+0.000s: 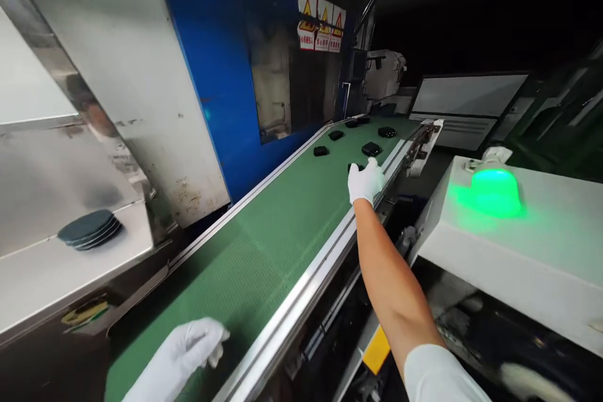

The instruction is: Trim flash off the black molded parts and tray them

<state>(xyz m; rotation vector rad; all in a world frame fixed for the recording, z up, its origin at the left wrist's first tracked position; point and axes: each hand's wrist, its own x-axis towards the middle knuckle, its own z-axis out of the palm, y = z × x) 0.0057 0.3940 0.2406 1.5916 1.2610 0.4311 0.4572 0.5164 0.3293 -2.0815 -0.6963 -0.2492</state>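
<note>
My right hand [366, 182], in a white glove, reaches over the right side of a green conveyor belt [287, 213]. Its thumb and fingers are apart at a small black part [355, 168], which the hand partly covers. Just beyond the fingertips lies another glossy black part [372, 149]. Nearer me, my left hand [195, 342], also gloved in white, hovers over the belt's near end. Its fingers are curled in, and nothing shows in them.
Farther up the belt lie several black parts [387, 132]. A blue machine [211, 69] with warning signs borders the left side. Dark round discs [92, 227] are stacked on a white ledge at left. A green lamp [495, 191] glows on a white housing at right. Metal rails [311, 264] edge the belt.
</note>
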